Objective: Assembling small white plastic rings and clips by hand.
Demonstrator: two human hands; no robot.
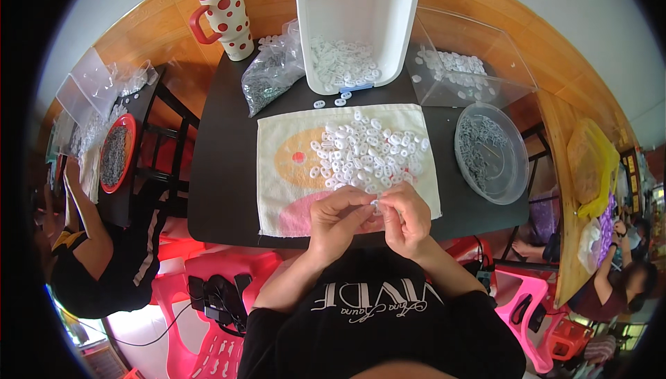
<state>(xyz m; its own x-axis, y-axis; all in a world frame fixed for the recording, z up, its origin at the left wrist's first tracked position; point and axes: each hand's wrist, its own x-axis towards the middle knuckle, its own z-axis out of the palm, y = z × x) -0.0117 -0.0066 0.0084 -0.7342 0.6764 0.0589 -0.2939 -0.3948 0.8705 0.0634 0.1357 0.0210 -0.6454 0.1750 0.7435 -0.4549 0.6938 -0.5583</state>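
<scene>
Over the near edge of a cream towel (270, 202), my left hand (338, 221) and my right hand (404, 216) meet fingertip to fingertip. Both are closed in a pinch on a small white plastic piece (377, 205), mostly covered by the fingers. Just beyond them, many white oval plastic pieces with holes (361, 153) lie loosely heaped on the towel. To the right stands a round clear tub (517, 184) holding small grey metal parts (479, 146) and a thin stick-like tool.
A white bin (357, 4) with white pieces leans at the back, between a bag of metal parts (274, 77) and a clear box (479, 32). A spotted tumbler (232, 18) stands back left. Co-workers sit at both sides; a red tray (130, 129) is at the left one's table.
</scene>
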